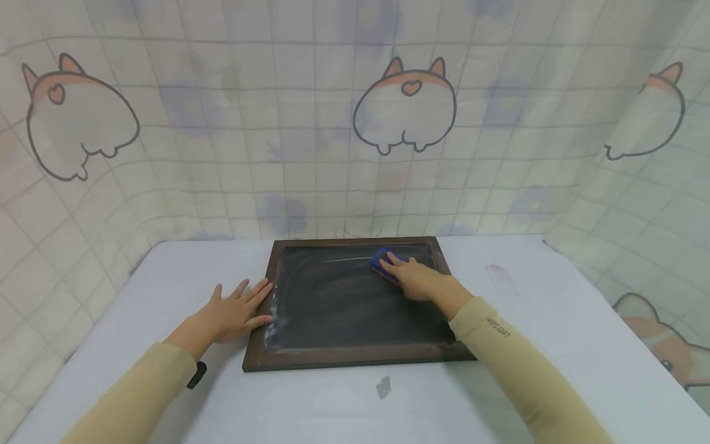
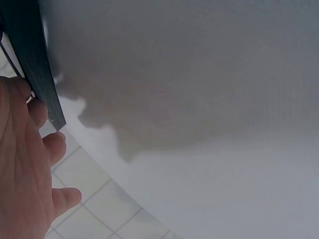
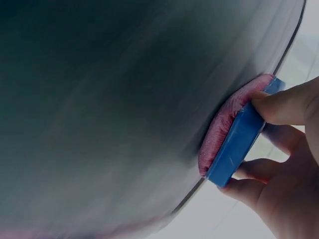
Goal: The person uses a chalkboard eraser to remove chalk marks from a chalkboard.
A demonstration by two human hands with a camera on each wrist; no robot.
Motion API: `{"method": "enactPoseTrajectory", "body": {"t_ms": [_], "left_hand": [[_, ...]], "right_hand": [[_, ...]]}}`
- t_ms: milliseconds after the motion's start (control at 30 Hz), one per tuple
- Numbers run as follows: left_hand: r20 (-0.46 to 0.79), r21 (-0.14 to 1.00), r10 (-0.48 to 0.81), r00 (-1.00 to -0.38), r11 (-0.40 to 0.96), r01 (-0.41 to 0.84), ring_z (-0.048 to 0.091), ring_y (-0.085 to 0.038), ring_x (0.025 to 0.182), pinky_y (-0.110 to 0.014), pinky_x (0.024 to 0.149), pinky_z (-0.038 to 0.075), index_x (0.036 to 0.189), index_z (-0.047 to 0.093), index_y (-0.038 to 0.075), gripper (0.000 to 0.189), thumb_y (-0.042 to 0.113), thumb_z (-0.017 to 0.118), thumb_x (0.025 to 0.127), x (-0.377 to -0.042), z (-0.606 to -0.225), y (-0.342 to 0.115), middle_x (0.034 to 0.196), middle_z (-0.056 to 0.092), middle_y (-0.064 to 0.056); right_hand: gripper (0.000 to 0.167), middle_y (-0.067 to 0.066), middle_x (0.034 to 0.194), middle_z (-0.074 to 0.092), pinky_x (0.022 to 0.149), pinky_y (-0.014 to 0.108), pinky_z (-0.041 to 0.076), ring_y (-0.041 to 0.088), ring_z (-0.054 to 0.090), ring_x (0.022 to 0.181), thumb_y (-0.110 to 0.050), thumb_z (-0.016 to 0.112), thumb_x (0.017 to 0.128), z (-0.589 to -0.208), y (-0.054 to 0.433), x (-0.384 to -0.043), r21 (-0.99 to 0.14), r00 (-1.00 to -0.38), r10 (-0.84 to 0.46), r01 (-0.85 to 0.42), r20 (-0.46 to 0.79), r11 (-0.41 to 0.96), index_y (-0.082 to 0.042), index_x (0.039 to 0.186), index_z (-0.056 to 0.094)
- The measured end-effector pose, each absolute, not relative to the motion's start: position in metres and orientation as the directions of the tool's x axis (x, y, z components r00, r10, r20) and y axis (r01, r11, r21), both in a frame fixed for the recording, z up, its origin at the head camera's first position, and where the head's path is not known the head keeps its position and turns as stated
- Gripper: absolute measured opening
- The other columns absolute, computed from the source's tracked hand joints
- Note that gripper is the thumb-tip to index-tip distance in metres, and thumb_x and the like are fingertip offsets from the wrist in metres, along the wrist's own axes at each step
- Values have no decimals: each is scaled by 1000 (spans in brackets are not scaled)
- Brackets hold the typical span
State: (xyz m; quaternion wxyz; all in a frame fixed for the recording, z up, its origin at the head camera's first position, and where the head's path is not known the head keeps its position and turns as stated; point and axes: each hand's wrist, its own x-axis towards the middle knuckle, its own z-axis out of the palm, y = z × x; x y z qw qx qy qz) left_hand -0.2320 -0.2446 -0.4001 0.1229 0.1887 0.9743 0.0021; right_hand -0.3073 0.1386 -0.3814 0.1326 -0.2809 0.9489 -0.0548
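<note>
A framed blackboard (image 1: 344, 308) lies flat on the white table, smeared with chalk dust. One thin white chalk line (image 1: 346, 259) runs across its upper part. My right hand (image 1: 413, 277) grips a blue chalkboard eraser (image 1: 379, 259) on the board's upper right area, at the right end of that line. In the right wrist view, the eraser (image 3: 237, 144) has its pink pad against the dark surface, held between thumb and fingers. My left hand (image 1: 233, 313) is spread with straight fingers, its fingertips touching the left side of the wooden frame (image 1: 257, 351).
The white table (image 1: 344, 407) extends around the board, with a small grey patch (image 1: 384, 387) in front and a faint reddish smudge (image 1: 501, 279) at the right. A patterned curtain (image 1: 310, 135) stands behind and along both sides.
</note>
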Motion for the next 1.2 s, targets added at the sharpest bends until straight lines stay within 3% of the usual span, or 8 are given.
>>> {"method": "enactPoseTrajectory", "body": {"t_ms": [200,400,533,733,1000,1200], "left_hand": [[-213,78,367,-906,930,358,23,-47,150,-80,109,11,162,27,4,80,57,44,105,-227,-404,-247,167,22,-18],[-236,95,372,-897,928,360,21,-48,150,-80,109,10,161,27,3,79,57,44,106,-228,-404,-244,167,22,-18],[-229,93,374,-899,928,362,22,-48,150,-80,109,10,161,27,3,80,58,43,106,-229,-402,-243,167,22,-18],[-231,93,365,-902,931,354,22,-48,150,-80,109,9,161,27,2,81,58,45,105,-230,-401,-245,167,22,-18],[-219,82,378,-900,926,369,23,-47,150,-80,109,10,161,28,3,79,57,45,105,-229,-400,-249,167,22,-18],[-228,86,374,-899,928,364,22,-48,150,-80,109,10,161,28,2,79,56,46,105,-231,-400,-246,167,22,-19]], "right_hand": [[74,7,171,12,112,57,37,54,28,145,10,52,102,-382,64,-286,-122,-719,-643,-636,-265,762,-18,164,25],[72,-3,171,11,102,39,51,42,30,149,-3,56,105,-383,27,-265,-122,-608,-730,-737,-312,665,-27,165,24],[69,-4,171,13,98,35,52,40,30,149,-7,56,106,-385,38,-272,-137,-612,-737,-735,-288,664,-25,165,25],[66,4,171,16,109,51,43,47,29,148,-1,56,104,-383,91,-296,-197,-652,-722,-695,-233,691,-16,163,30],[64,20,165,25,107,59,42,52,36,142,7,62,97,-376,182,-321,-217,-722,-662,-626,-201,749,-4,156,41],[63,18,166,24,103,54,45,51,38,141,5,61,98,-375,174,-324,-218,-722,-657,-620,-217,754,-6,157,40]]}}
